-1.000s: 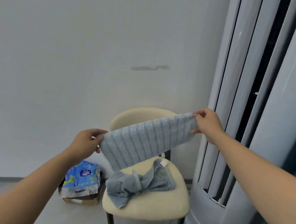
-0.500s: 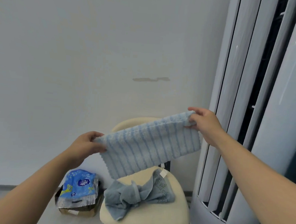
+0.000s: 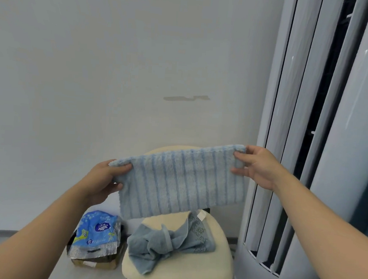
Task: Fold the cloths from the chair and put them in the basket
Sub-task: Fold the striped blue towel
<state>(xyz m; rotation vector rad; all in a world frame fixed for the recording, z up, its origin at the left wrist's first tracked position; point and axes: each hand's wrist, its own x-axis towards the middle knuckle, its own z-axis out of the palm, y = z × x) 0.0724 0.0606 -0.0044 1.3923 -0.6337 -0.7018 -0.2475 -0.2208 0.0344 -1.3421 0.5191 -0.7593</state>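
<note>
A light blue striped cloth point(image 3: 180, 182) hangs stretched in the air above the chair, doubled over along its top edge. My left hand point(image 3: 104, 178) pinches its upper left corner. My right hand point(image 3: 255, 165) pinches its upper right corner. Below it, a crumpled grey-blue cloth point(image 3: 168, 244) with a white label lies on the cream seat of the chair point(image 3: 192, 275). The chair's rounded back is mostly hidden behind the held cloth. No basket is in view.
A tall white floor air conditioner point(image 3: 309, 125) stands right beside the chair on the right. On the floor to the left sits a cardboard box point(image 3: 98, 261) with a blue plastic pack point(image 3: 96, 233) on it. A plain white wall is behind.
Both hands have risen and levelled the striped cloth, which now hangs flatter and wider. The view has tilted slightly upward. The grey-blue cloth has not moved.
</note>
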